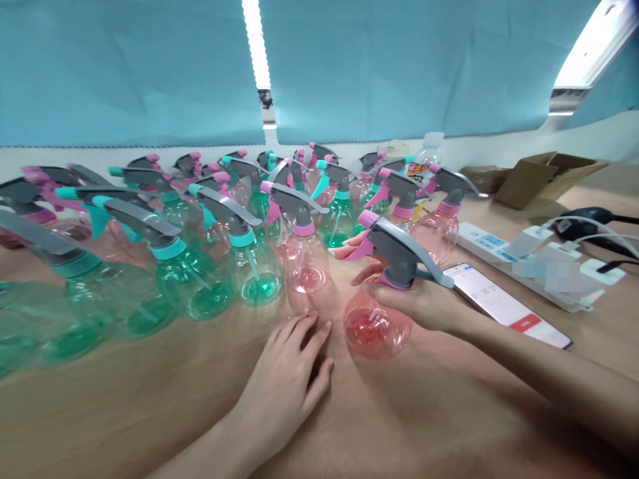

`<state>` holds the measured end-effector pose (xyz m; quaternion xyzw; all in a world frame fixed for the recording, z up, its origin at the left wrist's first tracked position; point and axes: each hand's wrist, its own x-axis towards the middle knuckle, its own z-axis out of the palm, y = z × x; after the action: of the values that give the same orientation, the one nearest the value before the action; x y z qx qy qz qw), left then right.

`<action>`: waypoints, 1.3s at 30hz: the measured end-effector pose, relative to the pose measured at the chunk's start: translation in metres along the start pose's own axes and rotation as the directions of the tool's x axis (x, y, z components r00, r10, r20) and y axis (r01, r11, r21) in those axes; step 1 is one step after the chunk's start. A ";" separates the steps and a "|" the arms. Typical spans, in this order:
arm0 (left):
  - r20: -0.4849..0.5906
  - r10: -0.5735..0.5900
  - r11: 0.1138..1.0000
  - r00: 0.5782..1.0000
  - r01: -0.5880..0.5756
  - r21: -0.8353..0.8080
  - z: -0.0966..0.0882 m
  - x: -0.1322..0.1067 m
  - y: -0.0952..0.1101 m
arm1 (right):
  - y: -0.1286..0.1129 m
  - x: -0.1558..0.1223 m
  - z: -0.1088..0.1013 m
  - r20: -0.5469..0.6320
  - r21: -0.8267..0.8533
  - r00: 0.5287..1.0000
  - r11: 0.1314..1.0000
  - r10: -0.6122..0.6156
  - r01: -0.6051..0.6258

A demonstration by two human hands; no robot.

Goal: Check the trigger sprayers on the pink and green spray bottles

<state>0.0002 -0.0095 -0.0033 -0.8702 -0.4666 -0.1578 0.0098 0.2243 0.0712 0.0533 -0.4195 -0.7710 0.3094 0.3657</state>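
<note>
My right hand (pixel 399 299) is wrapped round the neck of a clear pink spray bottle (pixel 375 332) with a grey head and pink trigger. The bottle tilts slightly, its base at or just above the table. My left hand (pixel 294 362) lies on the tabletop with fingers stretched out, holding nothing. Just beyond its fingertips stands another pink spray bottle (pixel 307 266). To its left is a green spray bottle (pixel 255 273) with a turquoise collar. Part of my right hand's grip is hidden behind the bottle's head.
Several more green and pink spray bottles crowd the left and back of the table (pixel 200 399). At right lie a phone (pixel 504 303) and a white power strip (pixel 524 266) with plugs and cables. Behind them are an open cardboard box (pixel 539 176) and a labelled clear bottle (pixel 430 156).
</note>
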 end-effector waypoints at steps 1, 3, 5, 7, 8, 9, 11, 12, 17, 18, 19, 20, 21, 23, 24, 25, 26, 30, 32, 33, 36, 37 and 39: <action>0.000 -0.001 1.000 1.000 0.001 -0.004 0.000 0.000 0.000 | 0.001 0.000 0.000 -0.001 0.000 1.000 1.000 0.004 -0.004; 0.004 0.001 1.000 1.000 -0.001 -0.007 0.000 0.001 0.000 | 0.001 0.000 0.000 0.003 0.006 1.000 1.000 0.005 -0.005; 0.005 0.004 1.000 1.000 -0.004 -0.007 0.000 0.001 0.000 | 0.001 0.000 -0.001 0.007 0.015 1.000 1.000 -0.001 0.001; 0.001 0.001 1.000 1.000 -0.001 -0.010 0.000 0.001 0.000 | 0.000 0.000 -0.002 0.020 0.027 1.000 1.000 -0.001 0.001; -0.001 0.000 1.000 1.000 0.000 -0.013 0.000 0.001 0.000 | -0.001 0.000 -0.002 0.029 0.031 1.000 1.000 0.000 -0.001; -0.002 -0.001 1.000 1.000 0.001 -0.016 0.000 0.001 0.000 | -0.002 0.001 -0.003 0.041 0.037 0.999 0.999 0.002 -0.003; -0.005 0.001 1.000 1.000 -0.001 -0.017 0.001 0.001 0.000 | -0.003 0.001 -0.003 0.052 0.061 0.999 0.998 -0.008 0.004; -0.007 0.001 1.000 1.000 -0.001 -0.016 0.001 0.001 0.000 | -0.003 0.002 -0.003 0.052 0.078 0.998 0.997 -0.021 0.017; -0.011 0.001 1.000 1.000 -0.001 -0.011 0.001 0.000 0.000 | -0.003 0.003 -0.002 0.010 0.092 0.996 0.992 -0.086 0.085; -0.011 0.002 1.000 1.000 -0.002 -0.012 0.001 0.000 0.000 | -0.004 0.003 -0.002 0.001 0.080 0.997 0.993 -0.083 0.083; -0.013 0.003 1.000 1.000 -0.003 -0.014 0.000 0.000 0.000 | -0.004 0.003 -0.003 -0.003 0.069 0.997 0.995 -0.077 0.077; -0.016 0.003 1.000 1.000 -0.003 -0.016 0.000 0.000 0.000 | -0.004 0.002 -0.003 -0.001 0.062 0.998 0.996 -0.069 0.069; -0.020 0.002 1.000 1.000 -0.002 -0.017 0.000 0.000 0.000 | -0.004 0.002 -0.004 0.003 0.058 0.998 0.996 -0.063 0.063; -0.024 0.001 1.000 1.000 -0.001 -0.015 0.000 0.000 0.000 | -0.004 0.002 -0.004 0.016 0.064 0.998 0.996 -0.063 0.062; -0.022 0.000 1.000 1.000 -0.001 -0.014 0.000 0.000 0.000 | -0.004 0.003 -0.004 0.024 0.074 0.997 0.995 -0.067 0.065; -0.018 0.000 1.000 1.000 -0.001 -0.014 -0.001 0.000 0.000 | -0.004 0.003 -0.003 0.031 0.089 0.997 0.994 -0.072 0.069; -0.012 0.002 1.000 1.000 -0.002 -0.013 -0.001 0.000 0.000 | -0.004 0.003 -0.002 0.033 0.102 0.997 0.992 -0.072 0.069; 0.003 0.005 1.000 1.000 -0.005 -0.003 -0.001 0.001 0.001 | -0.003 0.004 0.001 -0.009 0.112 0.999 0.993 -0.043 0.044; 0.008 0.004 1.000 1.000 -0.004 0.004 0.000 0.001 0.000 | -0.003 0.003 0.002 -0.012 0.105 1.000 0.994 -0.025 0.026; 0.008 0.004 1.000 1.000 -0.004 0.005 0.000 0.001 0.000 | -0.003 0.002 0.002 -0.004 0.103 1.000 0.995 -0.019 0.019; -0.004 0.004 1.000 1.000 -0.004 -0.004 0.001 0.001 -0.001 | -0.003 0.001 0.001 0.008 0.098 1.000 0.995 -0.010 0.009; -0.009 0.004 1.000 1.000 -0.004 -0.009 0.001 0.001 -0.001 | -0.003 0.001 0.001 0.005 0.093 1.000 0.996 -0.011 0.010; -0.018 0.006 1.000 1.000 -0.006 -0.013 0.000 0.000 -0.001 | -0.003 0.002 0.001 0.002 0.082 1.000 0.997 -0.014 0.014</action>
<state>-0.0002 -0.0087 -0.0037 -0.8701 -0.4630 -0.1688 0.0088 0.2219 0.0715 0.0559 -0.3985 -0.7610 0.3389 0.3837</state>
